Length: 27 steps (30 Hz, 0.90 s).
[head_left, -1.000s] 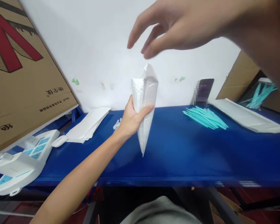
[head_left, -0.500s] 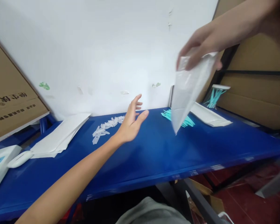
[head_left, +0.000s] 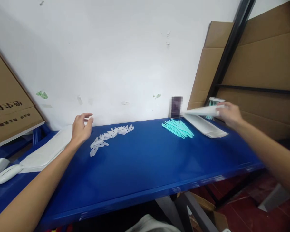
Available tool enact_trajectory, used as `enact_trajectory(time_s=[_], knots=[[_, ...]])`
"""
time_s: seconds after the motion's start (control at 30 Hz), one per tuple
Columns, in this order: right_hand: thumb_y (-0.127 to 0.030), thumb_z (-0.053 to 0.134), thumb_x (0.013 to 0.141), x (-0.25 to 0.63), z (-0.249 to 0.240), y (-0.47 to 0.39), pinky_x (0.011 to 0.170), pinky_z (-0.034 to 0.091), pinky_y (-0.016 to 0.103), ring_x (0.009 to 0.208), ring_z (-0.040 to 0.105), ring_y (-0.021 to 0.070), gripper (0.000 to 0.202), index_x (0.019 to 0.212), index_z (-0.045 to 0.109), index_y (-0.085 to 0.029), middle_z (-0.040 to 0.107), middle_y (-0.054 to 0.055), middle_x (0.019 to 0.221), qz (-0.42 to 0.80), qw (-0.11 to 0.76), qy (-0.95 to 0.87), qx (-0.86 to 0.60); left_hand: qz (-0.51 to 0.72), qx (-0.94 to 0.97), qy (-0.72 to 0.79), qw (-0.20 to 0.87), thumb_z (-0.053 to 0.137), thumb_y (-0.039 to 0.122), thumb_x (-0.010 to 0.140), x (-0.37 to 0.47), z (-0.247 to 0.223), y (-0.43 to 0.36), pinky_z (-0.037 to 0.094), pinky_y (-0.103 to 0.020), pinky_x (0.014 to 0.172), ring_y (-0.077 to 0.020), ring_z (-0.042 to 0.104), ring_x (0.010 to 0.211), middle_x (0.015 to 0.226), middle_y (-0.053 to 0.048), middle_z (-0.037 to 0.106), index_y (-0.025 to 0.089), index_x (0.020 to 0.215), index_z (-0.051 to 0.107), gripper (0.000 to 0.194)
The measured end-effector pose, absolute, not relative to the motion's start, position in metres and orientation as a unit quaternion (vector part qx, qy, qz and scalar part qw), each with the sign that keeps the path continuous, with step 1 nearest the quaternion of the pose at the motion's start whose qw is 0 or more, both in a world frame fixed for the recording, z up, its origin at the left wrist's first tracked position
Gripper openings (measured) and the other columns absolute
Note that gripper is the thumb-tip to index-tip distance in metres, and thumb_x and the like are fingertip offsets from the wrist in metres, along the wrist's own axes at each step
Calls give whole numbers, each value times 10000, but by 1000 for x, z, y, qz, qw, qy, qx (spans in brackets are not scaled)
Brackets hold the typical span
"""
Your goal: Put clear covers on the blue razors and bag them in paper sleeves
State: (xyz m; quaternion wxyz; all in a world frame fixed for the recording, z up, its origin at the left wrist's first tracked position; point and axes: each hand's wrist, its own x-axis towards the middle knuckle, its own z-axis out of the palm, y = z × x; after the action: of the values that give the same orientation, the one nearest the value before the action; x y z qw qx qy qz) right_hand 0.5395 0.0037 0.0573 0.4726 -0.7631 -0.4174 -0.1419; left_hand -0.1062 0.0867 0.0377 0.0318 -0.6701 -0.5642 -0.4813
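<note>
My right hand (head_left: 229,116) grips the end of a flat white paper-like bag (head_left: 200,111), holding it low over another white bag (head_left: 205,126) that lies on the right of the blue table. Over the stack of white bags (head_left: 47,149) at the left, my left hand (head_left: 82,128) hovers with bent fingers and the thumb apart, nothing visible in it. Whether it touches the stack is hidden. Between the hands lie a heap of turquoise plastic sticks (head_left: 178,128) and a curved row of small translucent plastic pieces (head_left: 112,133).
A lidded jar of turquoise sticks (head_left: 214,102) stands behind the right hand. A dark, pixelated upright object (head_left: 176,107) leans at the white wall. At the left edge are a white handled device (head_left: 8,174) and a cardboard box (head_left: 11,103). The table's front edge (head_left: 149,195) faces me.
My right hand has lowered the white bag from high up to just above the other bag at the right. The left hand has moved left, from mid-table to the stack of bags.
</note>
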Motion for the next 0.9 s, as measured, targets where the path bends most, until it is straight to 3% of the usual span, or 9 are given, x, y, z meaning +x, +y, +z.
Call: enact_trajectory(time_s=[0.17,0.27,0.37,0.43,0.5,0.57,0.7,0.9], knots=[[-238,626,811,540,6,0,759,458,384,816,597,268,337,1098,743,-104,676,177,907,-84,373,-428,-819,-342,-692,-623,129,440,406,912,-131,24,87,441,-534,1063,-373,550,1202,1166,-179,620,177,1158,700,425],[-328,619,826,535,8,-8,931,400,452,1119,537,351,347,1088,757,-148,607,250,1228,-117,336,-446,-821,-269,-695,-646,165,419,398,923,-135,23,86,452,-532,1030,-407,526,1218,1163,-200,633,161,1107,732,434],[-418,569,865,523,26,-11,1033,271,557,1303,385,410,394,1139,745,-196,487,235,1438,-171,327,-448,-814,-219,-697,-660,172,407,382,933,-134,25,82,488,-506,949,-415,553,1176,1171,-194,652,139,1108,728,439],[-403,513,905,510,41,-6,1029,275,540,1234,461,367,379,1152,734,-216,618,191,1291,-177,329,-460,-805,-198,-698,-668,164,393,388,945,-132,27,78,509,-477,875,-397,600,1110,1142,-178,680,143,1106,715,435],[-392,465,938,493,55,5,972,346,466,1031,584,298,378,1110,734,-188,716,157,1063,-158,332,-480,-796,-184,-695,-678,153,382,419,952,-130,28,75,514,-448,790,-377,652,1001,1068,-166,714,160,1079,708,435],[-404,447,957,473,65,18,896,403,373,952,624,255,396,1066,740,-161,743,148,1026,-138,328,-517,-779,-174,-689,-688,144,380,448,949,-128,27,72,499,-426,719,-374,679,911,998,-165,737,178,1040,712,438],[-399,527,909,427,64,40,893,415,387,966,655,316,351,919,762,-138,761,182,961,-132,292,-575,-753,-182,-684,-693,138,379,463,933,-125,26,64,465,-391,660,-366,697,857,933,-161,758,196,971,730,442],[-434,463,938,387,34,36,763,459,383,907,686,335,407,986,749,-149,753,182,935,-135,142,-681,-706,-239,-681,-683,110,367,453,936,-118,30,57,451,-415,820,-343,687,860,819,-111,747,203,920,758,464]])
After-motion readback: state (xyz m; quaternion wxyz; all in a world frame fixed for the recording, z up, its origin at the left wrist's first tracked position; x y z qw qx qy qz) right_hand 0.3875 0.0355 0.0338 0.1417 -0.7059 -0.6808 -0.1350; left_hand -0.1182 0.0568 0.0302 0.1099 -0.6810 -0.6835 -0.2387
